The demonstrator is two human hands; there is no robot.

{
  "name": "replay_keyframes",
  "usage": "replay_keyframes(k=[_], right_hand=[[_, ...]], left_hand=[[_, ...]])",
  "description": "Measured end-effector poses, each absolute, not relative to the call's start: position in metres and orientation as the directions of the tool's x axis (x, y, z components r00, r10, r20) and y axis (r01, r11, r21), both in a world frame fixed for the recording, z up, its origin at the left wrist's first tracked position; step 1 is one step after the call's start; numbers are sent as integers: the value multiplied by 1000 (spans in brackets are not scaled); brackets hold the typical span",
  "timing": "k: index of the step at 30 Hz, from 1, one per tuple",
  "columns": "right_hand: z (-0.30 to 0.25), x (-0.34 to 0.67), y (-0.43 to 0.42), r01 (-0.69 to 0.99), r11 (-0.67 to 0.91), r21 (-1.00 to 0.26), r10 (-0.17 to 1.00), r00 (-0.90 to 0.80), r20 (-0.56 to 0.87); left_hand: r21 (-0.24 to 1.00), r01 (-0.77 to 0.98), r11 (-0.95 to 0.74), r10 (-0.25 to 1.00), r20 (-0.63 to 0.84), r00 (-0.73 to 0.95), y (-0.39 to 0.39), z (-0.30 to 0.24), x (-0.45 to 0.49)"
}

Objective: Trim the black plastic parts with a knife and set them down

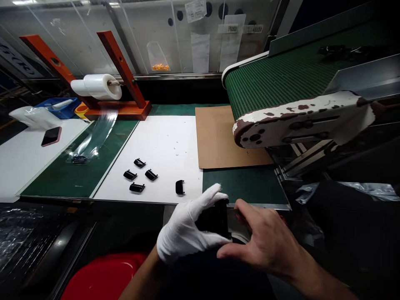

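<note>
My left hand, in a white glove, grips a black plastic part between thumb and fingers, just in front of the table's near edge. Close on its right is my bare right hand, fingers curled and thumb stretched toward the part's lower end. Whatever lies within the right fingers is too dark and hidden to name. On the white sheet a single black plastic piece lies nearest my hands. Several similar glossy black pieces are grouped farther left.
A green conveyor belt overhangs a cardboard sheet at right. Clear film runs from a roll on an orange wooden stand. A phone and blue bin are at left; a red stool stands below.
</note>
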State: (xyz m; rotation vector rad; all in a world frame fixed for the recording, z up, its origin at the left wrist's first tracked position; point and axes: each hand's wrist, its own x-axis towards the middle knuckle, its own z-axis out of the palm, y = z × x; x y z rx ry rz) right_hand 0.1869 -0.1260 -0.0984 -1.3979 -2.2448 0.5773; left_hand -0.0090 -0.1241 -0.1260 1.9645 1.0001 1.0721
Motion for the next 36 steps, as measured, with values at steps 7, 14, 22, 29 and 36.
replay_keyframes(k=[7,14,22,29,36], right_hand=[[-89,187,-122,726,391,-565,894,-446,45],[-90,185,-121,757,339,-558,903,-428,-32],[-92,185,-122,775,335,-536,901,-430,-59],[-102,183,-122,796,396,-458,895,-445,1],[-113,183,-123,761,477,-440,872,-471,132]], left_hand=[[833,284,-474,855,358,374,-126,-117,-8],[820,276,-501,837,379,395,-123,-115,-10],[800,317,-510,834,368,411,-123,-114,-11],[815,334,-474,848,319,424,-124,-117,-12],[777,341,-530,829,390,400,-125,-119,-10]])
